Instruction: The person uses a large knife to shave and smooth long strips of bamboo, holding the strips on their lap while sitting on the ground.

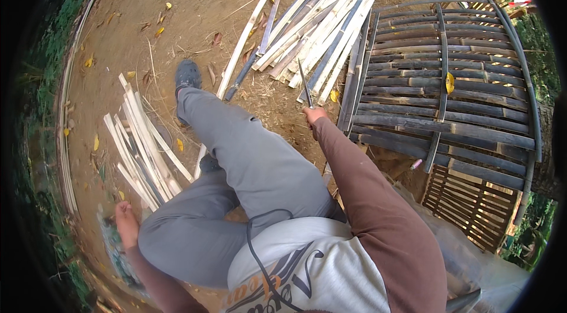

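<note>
My right hand [314, 115] is closed around the handle of a knife [305, 84], whose narrow dark blade points away from me. Its tip is over the near ends of a spread pile of split bamboo strips [322, 32], pale on some faces and dark on others. My left hand [126, 224] hangs low beside my bent left leg, its fingers stretched out and nothing visible in them. Closest to it is a smaller bundle of pale bamboo strips [144, 147] on the ground. A long pale strip [245, 38] lies past my outstretched foot.
A slatted bamboo bench [443, 85] stands close on the right, with a yellow leaf [450, 83] on it. Beneath it leans a bamboo lattice panel [469, 203]. Clear plastic sheeting [472, 260] lies at lower right. Dry leaves dot the dirt ground [142, 23]; long poles [66, 106] edge the left side.
</note>
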